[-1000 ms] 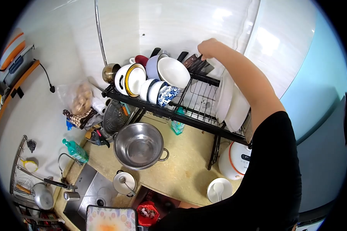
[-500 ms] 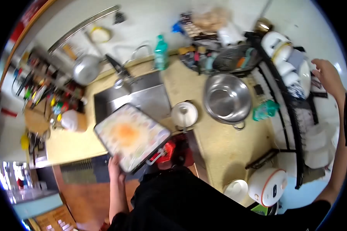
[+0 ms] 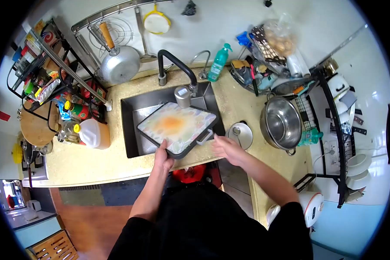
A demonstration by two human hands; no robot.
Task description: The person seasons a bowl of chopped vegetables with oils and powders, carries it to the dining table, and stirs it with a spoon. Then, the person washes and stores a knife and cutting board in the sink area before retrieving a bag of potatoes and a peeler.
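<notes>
Over the sink (image 3: 132, 138), a cutting board (image 3: 184, 119) is held tilted, with a dark rim, a grey handle and an orange stain on its pale patterned face. My left hand (image 3: 162, 159) grips its near edge, thumb on top. Just right of the handle is my right hand (image 3: 229, 151), fingers apart and nothing in it. The black faucet (image 3: 177, 63) arches above the board's far edge, its round head close to the surface. Beside my right hand stands a white enamel pot (image 3: 246, 135) with a spoon in it.
A steel pot (image 3: 281, 123) sits right on the counter, near a black dish rack (image 3: 333, 112). A green pump bottle (image 3: 219, 63) stands behind the sink. To the left are a jug (image 3: 93, 133) of amber liquid and a spice rack (image 3: 52, 82).
My right hand has come down from the dish rack at the far right to beside the board's handle. The board, still in my left hand, is now over the sink under the faucet.
</notes>
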